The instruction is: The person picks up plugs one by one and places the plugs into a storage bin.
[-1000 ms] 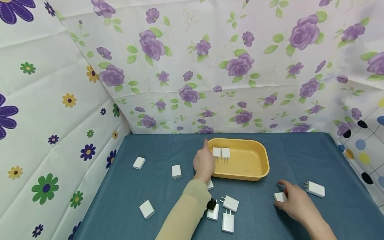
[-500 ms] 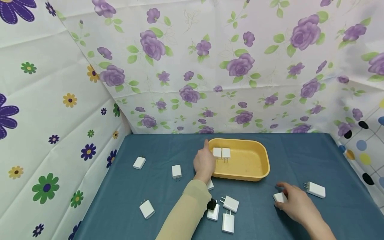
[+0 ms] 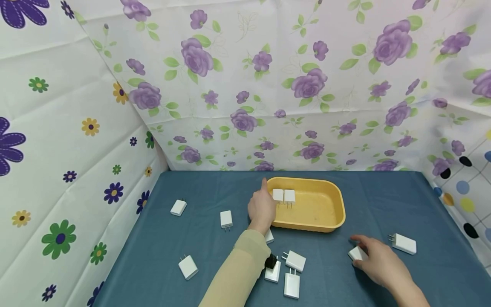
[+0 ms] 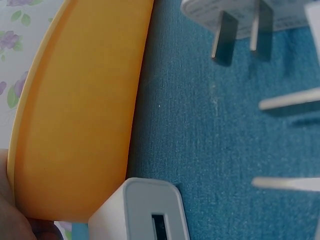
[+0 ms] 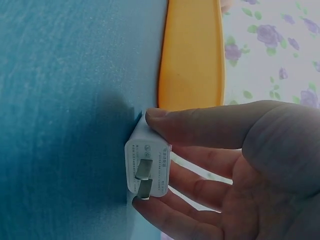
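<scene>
1. Right hand (image 3: 383, 262), slightly nearer 9 o'clock than before, pinching a charger (image 3: 356, 254) at the tray's (image 3: 318, 207) 4 o'clock.
2. Tray contents: two chargers (image 3: 289, 196), side by side, toward 9 o'clock.
3. Left hand (image 3: 262, 209): at the tray's 9 o'clock end; cannot tell whether gripping.

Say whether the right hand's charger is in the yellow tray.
No, the right hand holds the charger outside the yellow tray, apart from it.

A white charger (image 3: 356, 253) sits pinched in the right hand (image 3: 381, 261), prongs wristward. The upright yellow tray (image 3: 316, 208) extends rightward from the left hand (image 3: 262, 208).
</scene>
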Motion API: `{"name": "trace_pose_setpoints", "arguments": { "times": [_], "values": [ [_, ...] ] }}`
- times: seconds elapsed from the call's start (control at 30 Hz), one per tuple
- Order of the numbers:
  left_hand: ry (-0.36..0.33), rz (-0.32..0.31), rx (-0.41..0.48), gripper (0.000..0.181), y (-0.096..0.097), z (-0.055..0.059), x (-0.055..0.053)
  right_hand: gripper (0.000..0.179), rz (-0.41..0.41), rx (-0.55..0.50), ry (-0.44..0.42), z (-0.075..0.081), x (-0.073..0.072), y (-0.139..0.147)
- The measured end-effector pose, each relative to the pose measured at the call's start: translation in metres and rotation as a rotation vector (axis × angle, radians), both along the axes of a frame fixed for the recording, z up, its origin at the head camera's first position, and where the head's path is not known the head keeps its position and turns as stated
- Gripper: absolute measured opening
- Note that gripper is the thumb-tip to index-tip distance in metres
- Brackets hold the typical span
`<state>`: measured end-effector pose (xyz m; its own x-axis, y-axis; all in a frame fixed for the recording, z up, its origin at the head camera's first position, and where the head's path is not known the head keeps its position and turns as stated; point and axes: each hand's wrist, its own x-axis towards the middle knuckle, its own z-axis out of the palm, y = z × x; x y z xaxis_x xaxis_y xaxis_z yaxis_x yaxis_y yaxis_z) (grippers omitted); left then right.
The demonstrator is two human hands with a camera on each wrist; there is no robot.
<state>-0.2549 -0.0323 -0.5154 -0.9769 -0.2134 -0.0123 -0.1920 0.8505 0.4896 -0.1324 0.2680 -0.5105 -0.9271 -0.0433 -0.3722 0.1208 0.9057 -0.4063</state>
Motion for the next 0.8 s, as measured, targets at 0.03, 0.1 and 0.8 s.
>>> {"name": "trace_pose_setpoints", "arguments": {
  "times": [0.03,0.1,0.8],
  "values": [
    [-0.004,-0.001,0.002,0.068,0.0,0.0,0.0,0.067,0.004,0.001,0.004,0.0,0.001,0.0],
    [-0.007,-0.001,0.002,0.069,0.0,0.0,-0.001,0.064,0.012,0.008,0.011,-0.001,0.002,0.0],
    [0.002,0.012,-0.01,0.062,0.001,0.0,-0.001,0.04,0.02,-0.057,0.063,0.0,0.004,0.01]
  ]
}}
